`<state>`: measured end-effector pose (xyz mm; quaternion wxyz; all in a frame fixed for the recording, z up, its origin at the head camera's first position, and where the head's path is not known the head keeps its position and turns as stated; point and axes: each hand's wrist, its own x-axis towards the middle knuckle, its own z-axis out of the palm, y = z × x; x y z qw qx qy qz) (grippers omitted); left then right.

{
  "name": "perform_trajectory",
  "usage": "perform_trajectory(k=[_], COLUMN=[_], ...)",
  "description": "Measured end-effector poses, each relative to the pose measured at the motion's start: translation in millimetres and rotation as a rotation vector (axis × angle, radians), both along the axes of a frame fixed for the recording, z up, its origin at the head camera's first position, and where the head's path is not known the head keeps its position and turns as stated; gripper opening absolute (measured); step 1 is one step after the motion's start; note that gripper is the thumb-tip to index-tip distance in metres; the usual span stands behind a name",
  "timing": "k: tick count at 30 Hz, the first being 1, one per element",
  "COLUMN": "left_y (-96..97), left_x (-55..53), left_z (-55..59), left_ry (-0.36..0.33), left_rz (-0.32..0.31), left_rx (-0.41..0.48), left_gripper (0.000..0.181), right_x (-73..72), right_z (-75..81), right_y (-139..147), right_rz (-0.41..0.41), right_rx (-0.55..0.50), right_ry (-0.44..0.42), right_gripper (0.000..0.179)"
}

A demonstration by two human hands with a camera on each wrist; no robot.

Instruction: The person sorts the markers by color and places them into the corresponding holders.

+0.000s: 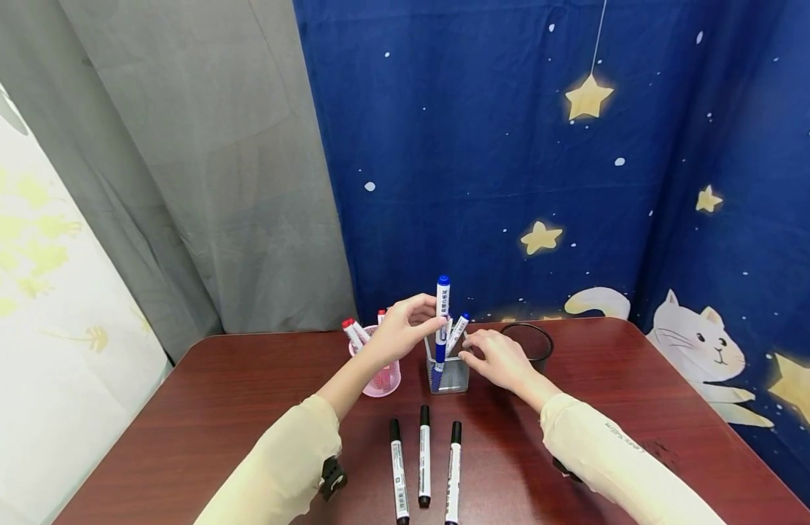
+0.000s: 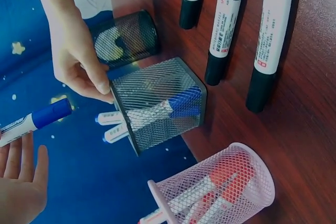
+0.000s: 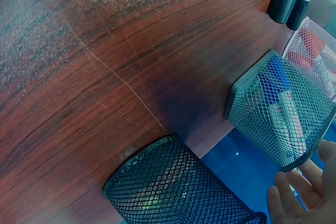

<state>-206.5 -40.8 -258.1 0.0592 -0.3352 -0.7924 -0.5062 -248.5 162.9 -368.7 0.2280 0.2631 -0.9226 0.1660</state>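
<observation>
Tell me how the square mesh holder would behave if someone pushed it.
The square mesh holder is probably light, given its open mesh walls. Straight sides and a rim suggest stiffness. Its boxy shape should resist rolling, though markers poking above its rim might help it tip.

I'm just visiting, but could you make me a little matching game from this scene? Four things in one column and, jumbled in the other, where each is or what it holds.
Things:
1. Pink mesh cup
2. Square mesh cup
3. Three black-and-white markers
4. Raised marker

Places and contents:
A. Lying on the table
B. Has blue-and-white markers inside
C. Held upright in the person's left hand
D. Has red-and-white markers inside

Right pairs: 1-D, 2-B, 3-A, 4-C
</observation>
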Motion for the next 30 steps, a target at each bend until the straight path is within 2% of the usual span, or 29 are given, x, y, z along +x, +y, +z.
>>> perform_trajectory(k=[5, 12, 18, 19, 24, 30], left_y=[-0.4, -2.1, -0.2, 0.8, 3.6, 6.1], left_x=[-13.8, -45.9, -57.1, -54.8, -59.2, -49.4], left_z=[-7.2, -33.3, -40.9, -38.6, -44.1, -38.8], left_ry=[0.001, -0.017, -0.018, -0.020, -0.033, -0.042], left_rz=[0.019, 0.085, 0.097, 0.099, 0.126, 0.125], left_rx=[0.019, 0.019, 0.046, 0.046, 0.034, 0.043], left_gripper=[0.020, 0.022, 0.022, 0.022, 0.022, 0.021], right_x=[-1.0, -2.8, -2.9, -2.9, -3.1, -2.1], right_z=[-1.5, -3.4, -2.9, -2.8, -3.5, -2.6], right_y=[0, 0, 0, 0, 0, 0], right_rz=[0.000, 0.005, 0.006, 0.008, 0.010, 0.008], right_rx=[-0.008, -0.013, -0.011, -0.010, -0.006, -0.014], right_ry=[0.015, 0.025, 0.031, 0.033, 0.035, 0.025], right_gripper=[0.019, 0.018, 0.019, 0.019, 0.020, 0.019])
